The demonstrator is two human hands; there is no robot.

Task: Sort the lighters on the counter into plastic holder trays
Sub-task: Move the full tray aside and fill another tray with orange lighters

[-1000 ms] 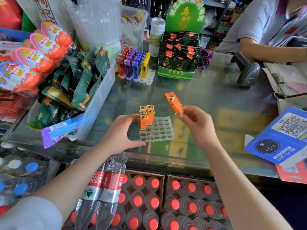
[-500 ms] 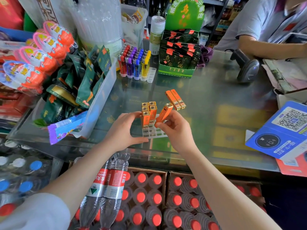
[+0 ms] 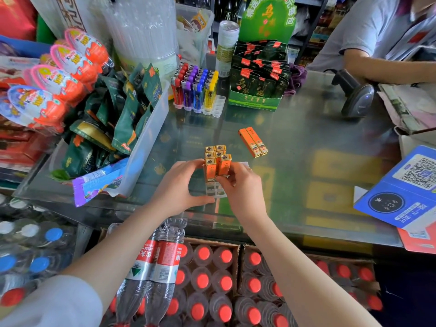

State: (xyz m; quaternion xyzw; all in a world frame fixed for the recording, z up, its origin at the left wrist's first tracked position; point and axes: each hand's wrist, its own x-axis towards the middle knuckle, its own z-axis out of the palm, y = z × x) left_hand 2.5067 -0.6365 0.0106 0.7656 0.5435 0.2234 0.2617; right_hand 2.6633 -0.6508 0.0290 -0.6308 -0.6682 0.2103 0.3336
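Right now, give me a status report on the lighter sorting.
Left hand steadies the clear tray. Right hand pinches an orange lighter into a slot. Two loose lighters wait on the counter. Nothing in the way.

Clear tray (image 3: 213,190) mostly hidden under hands; right hand (image 3: 243,192) fingertips hidden behind lighters (image 3: 215,161)
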